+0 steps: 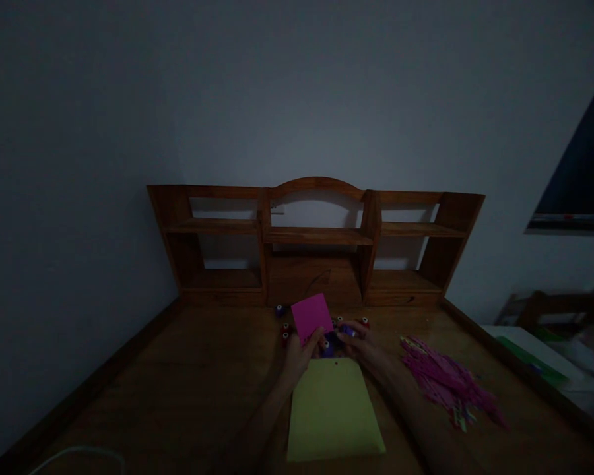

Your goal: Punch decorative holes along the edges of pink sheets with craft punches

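My left hand (303,353) is closed on a square pink card (311,315), with the thumb on its lower part. In the fingers of my right hand (363,344) is a small purple spool-like thing (347,330). A similar blue-purple piece with a pale round end (327,348) lies between the hands; dim light hides whether a finger touches it. More such small pieces stand around them, among them a red one (285,338) at left and another red one (365,321) at right. Below the hands lies a yellow pad or envelope (336,412).
A heap of pink strips (448,379) lies on the wooden desk (193,382) at right. At the back rises a wooden shelf unit (317,235) against the wall. A pale cord (84,450) curves at the lower left. Raised edges border the desk's sides.
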